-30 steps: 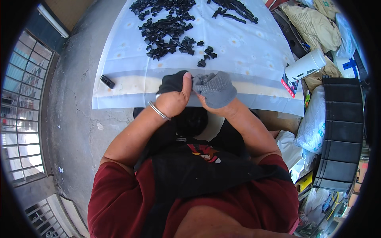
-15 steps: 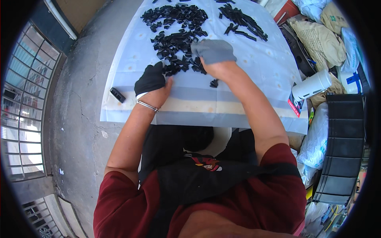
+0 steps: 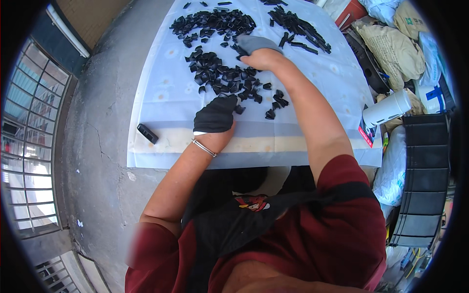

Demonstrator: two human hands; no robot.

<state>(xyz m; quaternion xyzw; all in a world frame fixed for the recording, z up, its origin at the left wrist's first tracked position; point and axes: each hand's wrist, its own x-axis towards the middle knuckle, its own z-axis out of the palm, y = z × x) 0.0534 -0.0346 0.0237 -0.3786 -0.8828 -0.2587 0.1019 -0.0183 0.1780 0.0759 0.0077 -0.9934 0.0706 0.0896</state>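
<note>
Short black bent pieces, perhaps plastic or rubber, lie in two heaps on a pale sheet-covered table (image 3: 161,95): a far heap (image 3: 210,22) and a nearer heap (image 3: 220,73). My left hand (image 3: 215,116), in a black glove, rests at the near edge of the nearer heap; its fingers are mostly turned out of sight. Farther off, my right hand (image 3: 259,50), in a grey glove, reaches flat with fingers extended beside the far heap, and some black pieces show by its fingertips. A few loose pieces (image 3: 279,99) lie right of the nearer heap.
Long black strips (image 3: 300,29) are piled at the far right of the table. A small black object (image 3: 147,133) lies near its left edge. At the right edge are a white cylindrical container (image 3: 388,108), sacks (image 3: 391,53) and a black ribbed panel (image 3: 421,180).
My left hand has moved right and nearer to me. The right hand has gone farther away. The nearer heap has spread rightward, and a gap now parts it from the far heap.
</note>
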